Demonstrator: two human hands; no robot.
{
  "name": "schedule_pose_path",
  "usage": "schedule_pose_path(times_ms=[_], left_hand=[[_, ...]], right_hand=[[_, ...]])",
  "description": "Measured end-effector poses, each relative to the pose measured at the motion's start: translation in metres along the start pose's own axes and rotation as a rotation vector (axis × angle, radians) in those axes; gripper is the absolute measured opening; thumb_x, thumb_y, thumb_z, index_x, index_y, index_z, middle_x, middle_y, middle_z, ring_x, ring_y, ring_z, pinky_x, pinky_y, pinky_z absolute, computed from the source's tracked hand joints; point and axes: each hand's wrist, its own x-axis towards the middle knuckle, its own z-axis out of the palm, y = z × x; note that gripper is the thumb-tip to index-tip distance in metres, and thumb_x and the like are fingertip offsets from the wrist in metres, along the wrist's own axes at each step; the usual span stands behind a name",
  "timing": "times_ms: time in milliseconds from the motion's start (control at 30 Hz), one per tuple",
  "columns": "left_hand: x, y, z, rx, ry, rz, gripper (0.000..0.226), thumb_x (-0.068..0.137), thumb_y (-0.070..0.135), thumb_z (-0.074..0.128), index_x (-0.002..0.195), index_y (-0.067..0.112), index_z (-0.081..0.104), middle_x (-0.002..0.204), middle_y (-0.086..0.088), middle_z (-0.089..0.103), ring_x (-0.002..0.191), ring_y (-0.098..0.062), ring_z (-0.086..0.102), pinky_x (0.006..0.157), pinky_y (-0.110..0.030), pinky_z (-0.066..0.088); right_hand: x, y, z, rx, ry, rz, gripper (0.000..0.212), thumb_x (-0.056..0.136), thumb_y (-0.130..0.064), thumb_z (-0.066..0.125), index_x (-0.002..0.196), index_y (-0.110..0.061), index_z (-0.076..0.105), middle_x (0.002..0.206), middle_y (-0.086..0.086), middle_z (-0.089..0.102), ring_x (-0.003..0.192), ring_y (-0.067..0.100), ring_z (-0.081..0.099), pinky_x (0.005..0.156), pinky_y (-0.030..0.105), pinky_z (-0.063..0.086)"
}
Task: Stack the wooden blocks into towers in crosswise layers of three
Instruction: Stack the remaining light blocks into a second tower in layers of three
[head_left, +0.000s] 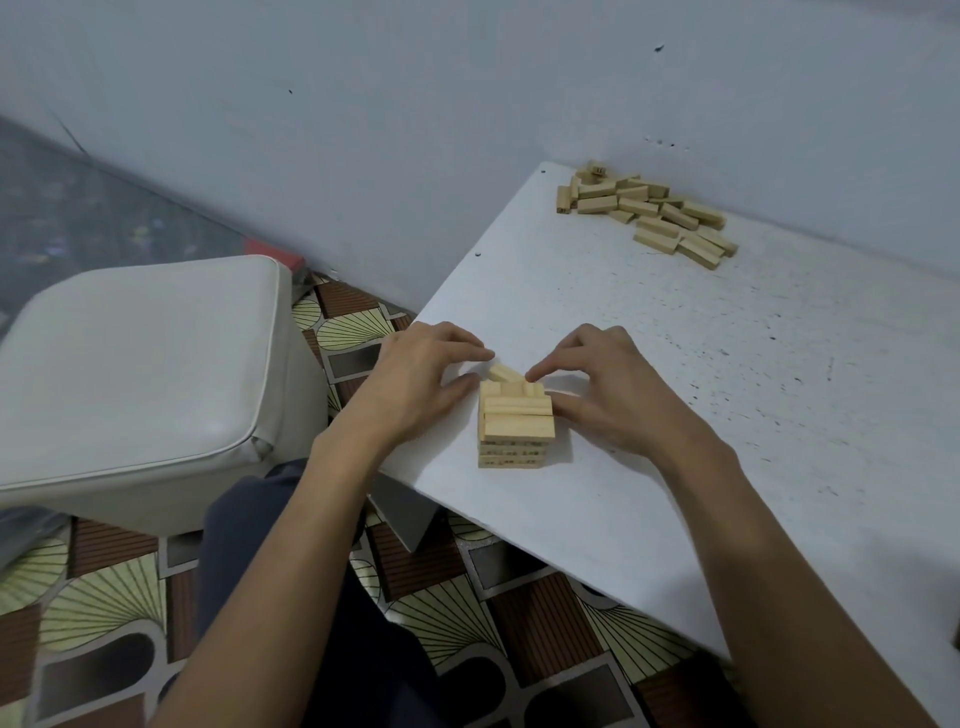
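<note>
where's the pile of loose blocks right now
In the head view, the pile of loose blocks lies near the far corner of the white table, against the wall, ahead and right of the tower.

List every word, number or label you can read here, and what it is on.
Nothing is legible.
Dark printed marks on the lower sides of the pale wooden block tower: too blurred to read.
Dark marks on a block end in the loose pile of wooden blocks: too small.
</note>
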Motion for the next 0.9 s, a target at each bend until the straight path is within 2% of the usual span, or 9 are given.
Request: schedule_pose_path(times_ms=[200,367,433,533,600,667,733,800,900], left_hand=[[0.002,0.001,0.004,-0.012,0.041,-0.014,0.017,0.092,0.033,0.066,0.106,0.030,0.075,0.119,0.007,0.065,0.112,-0.022,0.058,0.097,-0.055,0.041],[0.001,0.006,0.002,-0.097,0.090,-0.045,0.016,0.090,0.039,0.068,0.100,0.029,0.074,0.115,0.010,0.066,0.109,-0.019,0.058,0.096,-0.054,0.042],[-0.001,0.011,-0.003,-0.162,0.146,-0.052,0.013,0.091,0.037,0.068,0.098,0.028,0.073,0.114,0.011,0.067,0.109,-0.017,0.058,0.097,-0.051,0.043],[-0.005,0.019,-0.013,-0.243,0.209,-0.042,0.014,0.092,0.035,0.067,0.099,0.026,0.073,0.112,0.012,0.068,0.109,-0.009,0.058,0.098,-0.038,0.043],[-0.008,0.025,-0.020,-0.302,0.251,-0.036,0.015,0.091,0.036,0.068,0.099,0.025,0.074,0.109,0.016,0.068,0.105,0.004,0.057,0.096,-0.021,0.041],[-0.012,0.028,-0.023,-0.351,0.290,-0.042,0.011,0.090,0.034,0.070,0.097,0.026,0.074,0.105,0.020,0.067,0.103,0.010,0.057,0.091,-0.008,0.038],[-0.016,0.031,-0.025,-0.394,0.321,-0.051,0.009,0.090,0.031,0.071,0.097,0.028,0.074,0.104,0.021,0.068,0.104,0.008,0.059,0.090,-0.008,0.040],[-0.021,0.035,-0.027,-0.444,0.342,-0.066,0.008,0.089,0.029,0.072,0.097,0.030,0.073,0.102,0.023,0.069,0.105,0.007,0.060,0.092,-0.009,0.040],[-0.030,0.041,-0.028,-0.505,0.349,-0.083,0.011,0.087,0.027,0.074,0.098,0.028,0.076,0.098,0.021,0.072,0.102,0.002,0.064,0.094,-0.020,0.045]], right_hand=[[0.002,0.001,0.005,-0.044,0.046,-0.006,0.018,0.092,-0.040,0.067,0.109,-0.036,0.070,0.114,-0.008,0.055,0.113,0.015,0.039,0.088,0.030,0.034],[0.003,0.001,0.008,-0.011,0.116,-0.046,0.016,0.095,-0.030,0.062,0.108,-0.031,0.071,0.111,-0.011,0.066,0.107,0.016,0.043,0.086,0.035,0.039],[0.002,0.001,0.007,0.033,0.147,-0.052,0.017,0.095,-0.026,0.062,0.108,-0.031,0.071,0.107,-0.014,0.067,0.106,0.013,0.043,0.085,0.032,0.038],[0.000,-0.001,0.000,0.095,0.204,-0.093,0.015,0.093,-0.023,0.064,0.105,-0.029,0.070,0.103,-0.015,0.068,0.104,0.014,0.047,0.082,0.023,0.035],[-0.003,-0.005,-0.005,0.133,0.245,-0.122,0.013,0.092,-0.020,0.065,0.101,-0.028,0.071,0.099,-0.014,0.068,0.101,0.015,0.050,0.082,0.016,0.035],[-0.007,-0.009,-0.010,0.186,0.290,-0.164,0.011,0.090,-0.016,0.067,0.097,-0.025,0.071,0.097,-0.012,0.067,0.095,0.014,0.055,0.084,0.024,0.043],[-0.013,-0.014,-0.014,0.258,0.319,-0.202,0.011,0.089,-0.011,0.068,0.095,-0.020,0.071,0.096,-0.011,0.066,0.092,0.012,0.060,0.083,0.031,0.049],[-0.019,-0.018,-0.015,0.320,0.319,-0.220,0.012,0.088,-0.007,0.068,0.095,-0.017,0.071,0.097,-0.010,0.066,0.091,0.012,0.063,0.084,0.032,0.053],[-0.025,-0.019,-0.013,0.368,0.316,-0.241,0.014,0.088,-0.002,0.067,0.095,-0.013,0.072,0.096,-0.007,0.067,0.093,0.012,0.065,0.086,0.032,0.055]])
